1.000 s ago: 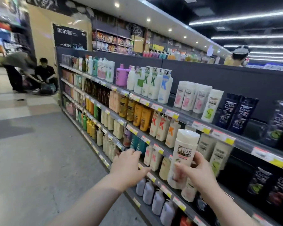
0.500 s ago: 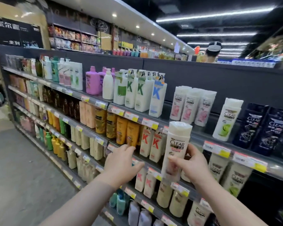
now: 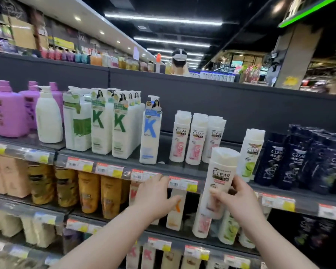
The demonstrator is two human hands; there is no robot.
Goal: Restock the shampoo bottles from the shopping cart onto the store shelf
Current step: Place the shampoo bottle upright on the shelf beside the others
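The grey shelf (image 3: 182, 168) is running across the middle of the frame, three pink-label bottles (image 3: 196, 140) standing on it just left of a green-label one (image 3: 251, 154). In front of the gap between them, centre-right, the shampoo bottle (image 3: 221, 181) is standing nearly upright: white, flip cap on top, "CLEAR" on the front, pink below. The right hand (image 3: 239, 202) is gripping its lower half, thumb across the front. The left hand (image 3: 153, 197) is hovering just left, fingers loosely spread, holding nothing, by the price tags (image 3: 182, 183).
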